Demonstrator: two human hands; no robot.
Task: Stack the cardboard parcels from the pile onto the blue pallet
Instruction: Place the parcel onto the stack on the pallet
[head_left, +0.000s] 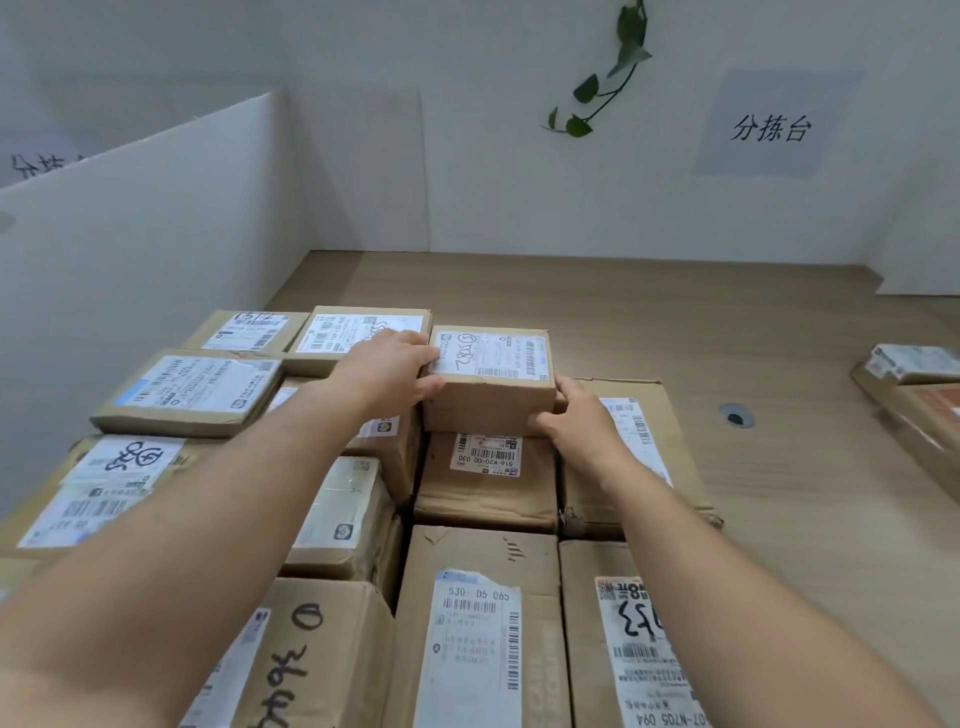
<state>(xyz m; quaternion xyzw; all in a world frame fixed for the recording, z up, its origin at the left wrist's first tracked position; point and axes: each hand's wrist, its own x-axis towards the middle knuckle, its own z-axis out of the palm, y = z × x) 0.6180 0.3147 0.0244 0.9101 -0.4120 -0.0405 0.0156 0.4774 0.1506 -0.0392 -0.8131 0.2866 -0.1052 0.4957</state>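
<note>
A small cardboard parcel (491, 382) with a white label sits on top of a larger parcel (485, 483) in the middle of a tight stack of labelled cardboard parcels (483, 623). My left hand (387, 371) grips its left side, thumb on the front face and fingers over the top edge. My right hand (576, 421) holds its lower right corner with curled fingers. The stacked parcels fill the lower view and hide whatever lies under them; no blue pallet shows.
A white partition board (145, 218) stands along the left. The wooden surface (675, 322) stretches behind and to the right, with a round cable hole (736, 415). More parcels (914, 395) lie at the right edge. A white wall with a sign is behind.
</note>
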